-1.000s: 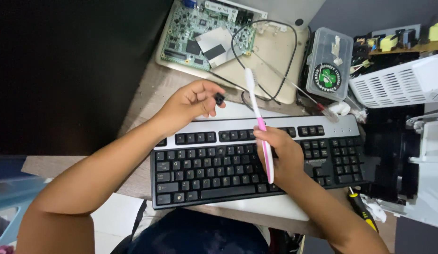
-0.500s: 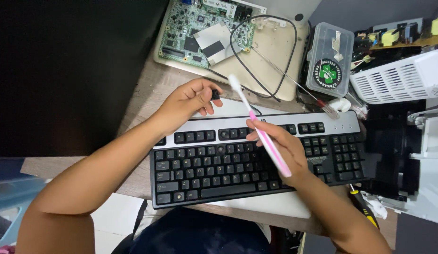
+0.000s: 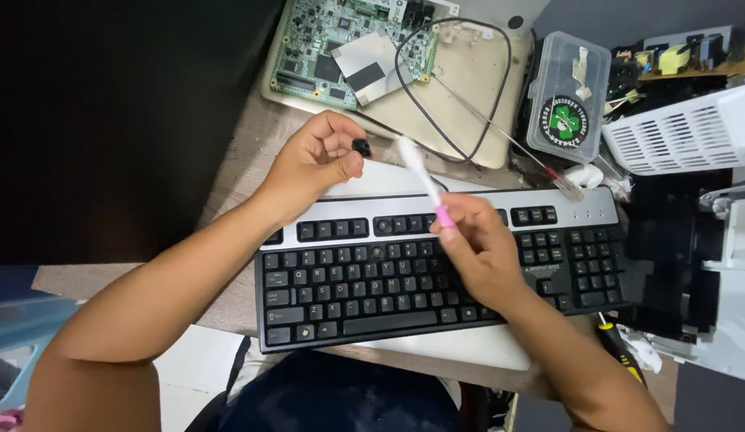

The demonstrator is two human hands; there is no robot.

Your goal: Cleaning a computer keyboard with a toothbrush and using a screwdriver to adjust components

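Note:
A black and silver keyboard (image 3: 364,276) lies across the desk in front of me. My left hand (image 3: 312,164) hovers above its top left corner, pinching a small black keycap (image 3: 361,147) between thumb and fingers. My right hand (image 3: 476,252) is over the middle of the keyboard and grips a pink and white toothbrush (image 3: 420,178). The brush's white head points up and left, close to the keycap. Most of the pink handle is hidden inside my fist.
A green circuit board (image 3: 340,44) on a beige panel (image 3: 468,88) with a black cable (image 3: 460,80) sits behind the keyboard. A clear plastic box (image 3: 568,96) and a white vented housing (image 3: 684,132) are at the back right. A yellow-handled screwdriver (image 3: 616,352) lies at the front right.
My right hand has swung the toothbrush so its head now points toward the keycap, with the handle drawn into my fist. My left hand has lifted the keycap slightly.

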